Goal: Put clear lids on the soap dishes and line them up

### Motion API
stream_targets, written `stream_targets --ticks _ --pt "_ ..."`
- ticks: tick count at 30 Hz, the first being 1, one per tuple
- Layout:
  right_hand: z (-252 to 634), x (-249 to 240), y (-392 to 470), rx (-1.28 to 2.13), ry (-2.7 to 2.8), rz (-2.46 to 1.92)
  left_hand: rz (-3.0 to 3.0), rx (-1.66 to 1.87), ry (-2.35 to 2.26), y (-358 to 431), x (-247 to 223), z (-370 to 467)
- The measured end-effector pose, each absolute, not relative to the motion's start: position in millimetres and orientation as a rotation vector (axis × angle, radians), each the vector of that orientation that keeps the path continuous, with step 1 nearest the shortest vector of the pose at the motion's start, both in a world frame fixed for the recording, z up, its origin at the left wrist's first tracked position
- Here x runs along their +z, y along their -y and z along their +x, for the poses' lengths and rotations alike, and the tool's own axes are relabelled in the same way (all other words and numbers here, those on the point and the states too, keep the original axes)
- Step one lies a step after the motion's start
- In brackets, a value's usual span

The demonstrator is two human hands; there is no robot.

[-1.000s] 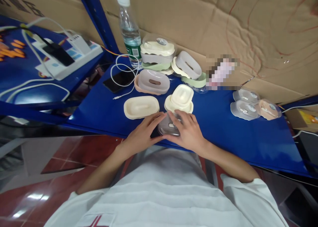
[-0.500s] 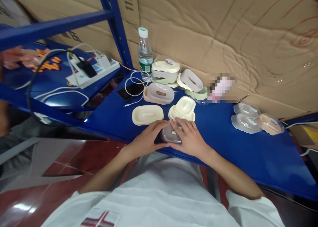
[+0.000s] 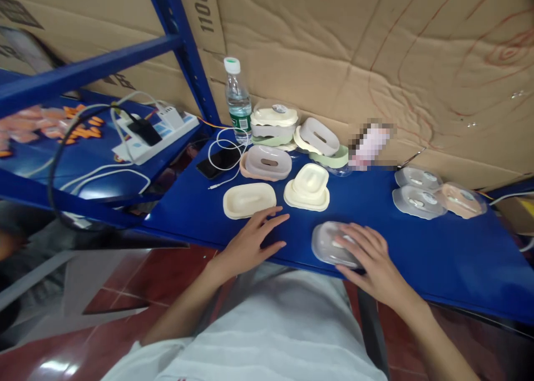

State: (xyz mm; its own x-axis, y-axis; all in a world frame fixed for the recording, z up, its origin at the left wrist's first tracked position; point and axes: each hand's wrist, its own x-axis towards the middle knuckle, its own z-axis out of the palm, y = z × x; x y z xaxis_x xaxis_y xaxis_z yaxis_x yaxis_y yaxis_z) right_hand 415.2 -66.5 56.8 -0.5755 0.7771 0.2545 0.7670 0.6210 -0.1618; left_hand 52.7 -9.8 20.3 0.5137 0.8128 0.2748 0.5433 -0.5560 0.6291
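My right hand (image 3: 367, 258) grips the right side of a grey box with a clear lid (image 3: 327, 243) near the table's front edge. Fingers spread and holding nothing, my left hand (image 3: 254, 239) is just in front of an oval cream tray (image 3: 249, 198). Behind and between the hands, a small cream piece (image 3: 312, 178) rests on a wider cream base (image 3: 306, 201). A grey oval part with a slot (image 3: 269, 161) sits over a peach one, farther back.
At the back stand a water bottle (image 3: 239, 105), stacked boxes (image 3: 275, 119) and a phone (image 3: 217, 161) with a white cable. Three lidded boxes (image 3: 419, 202) lie at the right. A blue shelf frame (image 3: 183, 53) rises at the left beside a power strip (image 3: 144, 150).
My right hand has moved right with the grey lidded box. My left hand has come off the box and its fingers have spread. The camera view has shifted slightly.
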Motion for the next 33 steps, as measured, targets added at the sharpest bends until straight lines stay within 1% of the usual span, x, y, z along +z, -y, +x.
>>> stream_targets --ticks 4,8,12,14,16,18,21,22,23,26,28,30,33 --pt "509 39 124 -0.193 2.171 -1.690 2.364 0.797 -1.070 8 17 52" --pt "600 22 143 -0.377 1.846 -1.920 2.447 0.779 -1.087 6 14 55" --pt "670 15 111 -0.435 1.416 -2.079 2.510 0.776 -1.089 8 18 57" --pt "696 18 84 -0.394 1.279 -2.130 2.579 0.760 -1.122 10 22 55" --pt "712 24 57 -0.325 1.260 -2.160 2.657 0.745 -1.238 13 28 49" --pt "714 33 34 -0.342 1.226 -2.172 2.658 0.751 -1.499 15 32 41" --pt "672 47 7 -0.604 1.187 -1.969 2.455 0.681 -1.977 15 34 30" --pt "645 50 1 -0.679 1.255 -1.830 2.390 0.620 -2.065 16 33 27" --pt "612 53 -3 -0.656 1.411 -1.701 2.357 0.561 -2.099 16 32 25" --pt "501 56 -7 -0.337 2.129 -1.522 2.424 0.483 -1.982 22 33 25" --pt "436 54 -11 -0.193 2.462 -1.330 2.516 0.492 -1.828 30 36 30" --pt "391 51 -18 -0.105 2.622 -1.181 2.581 0.503 -1.650 37 37 37" --pt "361 45 -33 -0.065 2.690 -1.102 2.621 0.520 -1.407 45 36 50"
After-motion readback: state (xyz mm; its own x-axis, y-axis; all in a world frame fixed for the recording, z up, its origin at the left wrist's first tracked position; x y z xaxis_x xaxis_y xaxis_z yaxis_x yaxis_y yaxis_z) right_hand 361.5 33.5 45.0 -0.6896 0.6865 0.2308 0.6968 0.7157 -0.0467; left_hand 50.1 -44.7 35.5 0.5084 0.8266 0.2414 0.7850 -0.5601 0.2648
